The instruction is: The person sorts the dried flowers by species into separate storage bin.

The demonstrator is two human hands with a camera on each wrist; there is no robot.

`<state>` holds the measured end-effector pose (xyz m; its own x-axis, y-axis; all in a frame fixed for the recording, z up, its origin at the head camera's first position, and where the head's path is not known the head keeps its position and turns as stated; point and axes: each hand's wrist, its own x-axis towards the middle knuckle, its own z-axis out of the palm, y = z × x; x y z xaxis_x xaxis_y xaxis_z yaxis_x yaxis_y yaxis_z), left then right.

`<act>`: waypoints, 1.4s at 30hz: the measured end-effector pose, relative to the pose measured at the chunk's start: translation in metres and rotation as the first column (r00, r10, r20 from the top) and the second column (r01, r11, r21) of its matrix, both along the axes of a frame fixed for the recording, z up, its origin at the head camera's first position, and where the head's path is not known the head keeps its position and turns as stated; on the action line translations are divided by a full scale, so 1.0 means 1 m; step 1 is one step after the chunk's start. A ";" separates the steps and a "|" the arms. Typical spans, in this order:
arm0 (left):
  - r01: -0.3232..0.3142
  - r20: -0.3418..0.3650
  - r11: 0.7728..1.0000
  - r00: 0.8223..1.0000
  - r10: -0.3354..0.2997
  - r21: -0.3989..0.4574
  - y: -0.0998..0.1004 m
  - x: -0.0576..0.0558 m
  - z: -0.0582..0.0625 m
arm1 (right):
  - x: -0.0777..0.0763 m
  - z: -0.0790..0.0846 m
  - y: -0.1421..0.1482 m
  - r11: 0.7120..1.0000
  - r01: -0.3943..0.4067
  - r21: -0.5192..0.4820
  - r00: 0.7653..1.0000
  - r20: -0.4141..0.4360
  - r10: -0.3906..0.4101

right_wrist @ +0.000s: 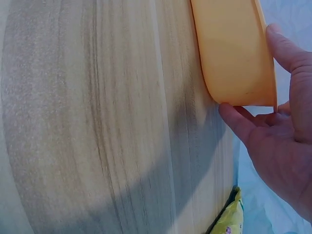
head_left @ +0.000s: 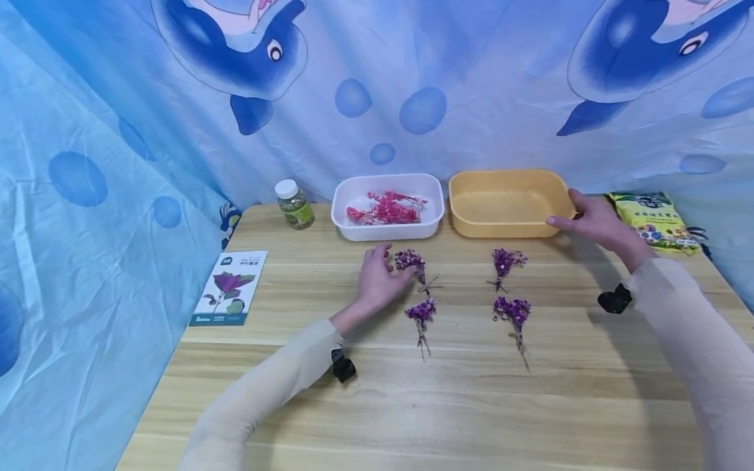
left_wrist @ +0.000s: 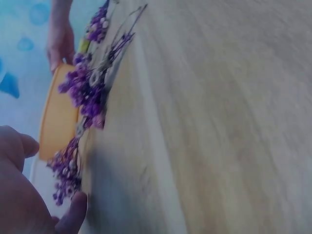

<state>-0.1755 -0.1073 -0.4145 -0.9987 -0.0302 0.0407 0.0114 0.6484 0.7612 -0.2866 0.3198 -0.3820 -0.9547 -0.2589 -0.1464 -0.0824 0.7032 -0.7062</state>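
Observation:
Beside a bunch of purple dried flowers (head_left: 410,260), my left hand (head_left: 379,278) is spread, its thumb near the blossoms. The left wrist view shows that bunch (left_wrist: 67,173) between thumb and forefinger, with a gap on the forefinger side. Below it lies a second purple bunch (head_left: 421,313). Two more purple bunches, an upper one (head_left: 504,263) and a lower one (head_left: 514,314), lie to the right. My right hand (head_left: 597,226) grips the right end of the yellow plastic tray (head_left: 508,229), thumb at its front and fingers round the end.
A white tray (head_left: 385,232) with pink dried flowers (head_left: 389,209) stands left of the yellow one. A white-capped jar (head_left: 296,206) and a flower-printed packet (head_left: 228,288) are at left. At right lies a yellow-green bag (head_left: 650,219). A blue curtain (head_left: 377,78) hangs behind the table.

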 end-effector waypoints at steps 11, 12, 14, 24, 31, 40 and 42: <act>-0.029 -0.008 0.994 1.000 0.028 -0.105 0.025 -0.002 -0.006 | -0.004 -0.001 0.003 1.000 0.017 0.013 0.999 0.031 -0.017; -0.030 -0.007 0.993 1.000 0.029 -0.116 0.027 -0.002 -0.007 | -0.004 -0.002 0.003 1.000 0.019 0.012 0.999 0.031 -0.019; -0.036 -0.005 0.991 0.999 0.035 -0.128 0.030 -0.003 -0.007 | -0.004 -0.001 0.003 1.000 0.020 0.012 0.999 0.032 -0.020; -0.064 -0.004 0.980 0.998 0.064 -0.188 0.040 -0.007 -0.009 | -0.005 0.001 0.002 1.000 0.018 -0.007 0.998 0.067 -0.018; -0.093 0.023 0.980 0.995 0.098 -0.177 0.047 -0.011 -0.010 | -0.005 0.002 0.001 1.000 0.028 0.001 0.997 0.069 -0.028; -0.089 0.005 0.987 0.996 0.090 -0.133 0.048 -0.014 -0.016 | -0.004 0.001 0.003 1.000 0.030 0.003 0.997 0.070 -0.030; -0.075 -0.003 0.989 0.997 0.076 -0.127 0.047 -0.014 -0.016 | -0.003 0.001 0.003 1.000 0.030 0.007 0.997 0.068 -0.031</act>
<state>-0.1894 -0.0603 -0.4304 -0.9938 -0.1003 0.0471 -0.0426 0.7384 0.6730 -0.2900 0.3230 -0.3810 -0.9499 -0.2285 -0.2131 -0.0123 0.7090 -0.7051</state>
